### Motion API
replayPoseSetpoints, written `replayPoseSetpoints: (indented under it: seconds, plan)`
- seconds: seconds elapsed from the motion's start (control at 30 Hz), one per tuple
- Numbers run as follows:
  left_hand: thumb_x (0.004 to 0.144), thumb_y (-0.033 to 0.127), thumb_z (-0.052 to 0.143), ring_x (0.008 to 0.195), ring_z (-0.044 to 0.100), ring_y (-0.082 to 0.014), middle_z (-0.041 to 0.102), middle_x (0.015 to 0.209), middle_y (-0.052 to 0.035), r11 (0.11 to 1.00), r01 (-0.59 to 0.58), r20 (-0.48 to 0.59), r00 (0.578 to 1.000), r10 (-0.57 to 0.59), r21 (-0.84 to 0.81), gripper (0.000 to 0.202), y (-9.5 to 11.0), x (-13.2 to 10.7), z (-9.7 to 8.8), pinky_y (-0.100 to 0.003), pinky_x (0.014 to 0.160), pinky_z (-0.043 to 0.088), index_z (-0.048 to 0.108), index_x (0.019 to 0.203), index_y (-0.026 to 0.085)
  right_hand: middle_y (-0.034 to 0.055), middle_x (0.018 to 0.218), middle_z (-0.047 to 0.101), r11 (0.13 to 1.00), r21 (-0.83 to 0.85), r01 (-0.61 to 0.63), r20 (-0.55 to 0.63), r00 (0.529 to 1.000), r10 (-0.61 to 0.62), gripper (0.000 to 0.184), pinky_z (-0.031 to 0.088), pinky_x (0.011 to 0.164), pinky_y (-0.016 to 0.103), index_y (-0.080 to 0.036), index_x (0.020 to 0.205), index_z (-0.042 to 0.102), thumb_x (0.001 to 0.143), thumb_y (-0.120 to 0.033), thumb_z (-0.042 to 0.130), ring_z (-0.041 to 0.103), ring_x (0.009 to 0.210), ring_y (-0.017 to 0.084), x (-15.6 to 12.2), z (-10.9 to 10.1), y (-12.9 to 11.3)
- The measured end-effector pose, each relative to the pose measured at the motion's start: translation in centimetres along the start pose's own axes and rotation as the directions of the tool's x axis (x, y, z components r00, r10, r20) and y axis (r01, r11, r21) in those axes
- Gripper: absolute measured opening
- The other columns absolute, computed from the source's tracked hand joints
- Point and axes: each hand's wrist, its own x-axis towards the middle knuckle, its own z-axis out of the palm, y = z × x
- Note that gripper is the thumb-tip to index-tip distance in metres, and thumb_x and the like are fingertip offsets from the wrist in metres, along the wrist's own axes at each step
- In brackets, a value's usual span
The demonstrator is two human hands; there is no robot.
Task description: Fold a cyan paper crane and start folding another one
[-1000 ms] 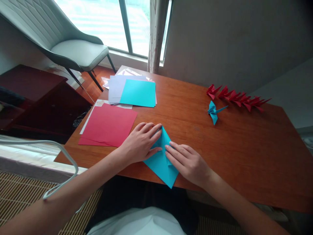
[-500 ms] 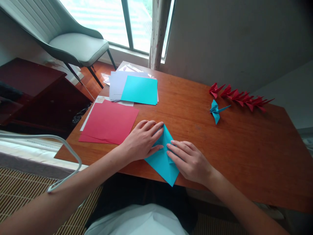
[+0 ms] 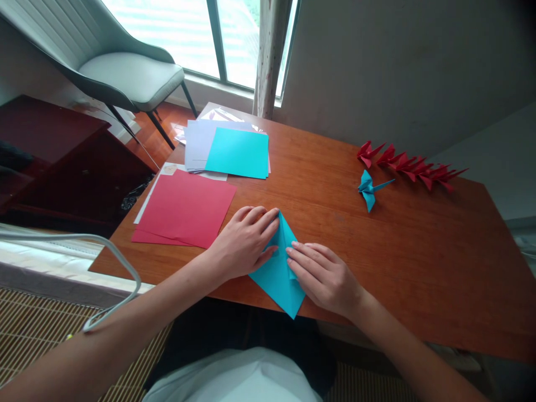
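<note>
A folded blue paper (image 3: 278, 276) lies as a diamond at the near edge of the wooden table (image 3: 419, 251), its lower tip past the edge. My left hand (image 3: 243, 241) lies flat on its upper left side, fingers stretched toward the top corner. My right hand (image 3: 324, 276) presses flat on its right side, fingertips at the middle fold. Both hands hold the paper down with fingers extended.
Red sheets (image 3: 186, 208) lie left of my hands, with a cyan sheet (image 3: 238, 153) on a pale stack (image 3: 199, 144) behind. A blue paper crane (image 3: 368, 188) and a row of red cranes (image 3: 410, 163) sit at the far right. A grey chair (image 3: 121, 72) stands by the window.
Both hands stay pressed on the blue paper; my right fingertips have slid slightly along the fold. The camera has shifted a little.
</note>
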Motion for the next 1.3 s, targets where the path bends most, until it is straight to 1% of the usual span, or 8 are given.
replayPoseSetpoints:
  seconds: [0.27,0.53,0.63,0.73,0.9,1.0,1.1,1.3]
  plan:
    - [0.102,0.036,0.04,0.133,0.048,-0.0337,0.049,0.155,-0.0153,0.999,0.044,-0.019,0.999,-0.044,-0.01,0.048,0.8,-0.1,0.2,-0.05,0.11,0.036,0.057,0.139,0.011,0.0158,0.139,0.065,1.0,0.01,0.001,0.041,0.999,-0.001,0.03,0.053,0.109,0.046,-0.01,0.124,0.069,0.096,-0.009,0.059,0.056,0.136,0.03,-0.4,0.0,-0.3]
    - [0.103,0.035,0.041,0.134,0.047,-0.0333,0.049,0.155,-0.0155,0.996,0.076,-0.062,0.995,-0.073,0.041,0.047,1.4,-0.4,0.6,-0.05,0.11,0.036,0.058,0.139,0.01,0.0154,0.134,0.069,1.0,-0.002,0.008,0.026,1.0,-0.007,0.026,0.055,0.106,0.044,-0.01,0.118,0.071,0.097,-0.009,0.057,0.059,0.134,0.029,-0.2,0.1,-0.1]
    - [0.102,0.027,0.044,0.124,0.054,-0.0305,0.055,0.15,-0.0132,0.991,0.087,-0.106,0.991,-0.076,0.106,0.04,2.4,-1.0,0.5,-0.046,0.098,0.044,0.061,0.136,0.012,0.0161,0.134,0.069,1.0,0.01,0.003,0.023,1.0,-0.004,0.026,0.055,0.106,0.045,-0.009,0.118,0.071,0.096,-0.008,0.057,0.059,0.133,0.03,-0.2,0.1,-0.1]
    - [0.101,0.021,0.045,0.105,0.059,-0.0253,0.06,0.146,-0.0103,0.994,0.019,-0.079,0.997,-0.011,0.105,0.038,3.6,-1.8,0.6,-0.04,0.086,0.047,0.063,0.134,0.013,0.0156,0.134,0.069,1.0,0.029,-0.008,0.022,1.0,0.007,0.028,0.055,0.106,0.045,-0.011,0.12,0.07,0.096,-0.008,0.058,0.058,0.134,0.029,-0.4,0.2,-0.1]
    - [0.103,0.029,0.041,0.113,0.054,-0.0266,0.048,0.158,-0.0092,0.998,0.01,-0.008,1.0,-0.009,0.059,0.045,4.2,-2.4,0.6,-0.04,0.089,0.045,0.058,0.141,0.013,0.014,0.135,0.068,0.999,0.03,-0.019,0.033,0.999,0.018,0.028,0.055,0.106,0.044,-0.013,0.121,0.07,0.096,-0.01,0.058,0.059,0.134,0.028,-0.4,0.2,-0.1]
    - [0.105,0.039,0.038,0.114,0.053,-0.0279,0.045,0.16,-0.0073,0.999,0.009,0.012,1.0,-0.009,0.037,0.049,4.1,-2.5,0.5,-0.042,0.088,0.044,0.057,0.143,0.014,0.0138,0.133,0.069,1.0,0.029,-0.013,0.031,0.999,0.012,0.026,0.056,0.104,0.043,-0.013,0.12,0.071,0.097,-0.011,0.057,0.059,0.133,0.028,-0.2,0.1,-0.1]
    - [0.105,0.046,0.036,0.117,0.051,-0.0289,0.043,0.161,-0.0087,1.0,0.018,0.028,0.999,-0.019,0.018,0.055,4.0,-2.5,0.5,-0.043,0.089,0.042,0.052,0.147,0.015,0.0143,0.13,0.071,1.0,0.029,-0.006,0.023,1.0,0.005,0.025,0.056,0.102,0.043,-0.011,0.118,0.071,0.097,-0.013,0.057,0.061,0.131,0.029,-0.1,0.0,-0.1]
    - [0.104,0.048,0.037,0.113,0.05,-0.0288,0.036,0.165,-0.0071,1.0,-0.023,0.034,0.999,0.022,0.01,0.055,3.7,-2.5,0.5,-0.043,0.086,0.042,0.051,0.149,0.018,0.0134,0.128,0.072,1.0,0.029,-0.009,0.019,1.0,0.009,0.024,0.056,0.101,0.043,-0.012,0.117,0.072,0.098,-0.015,0.056,0.063,0.129,0.029,0.2,-0.1,0.0]
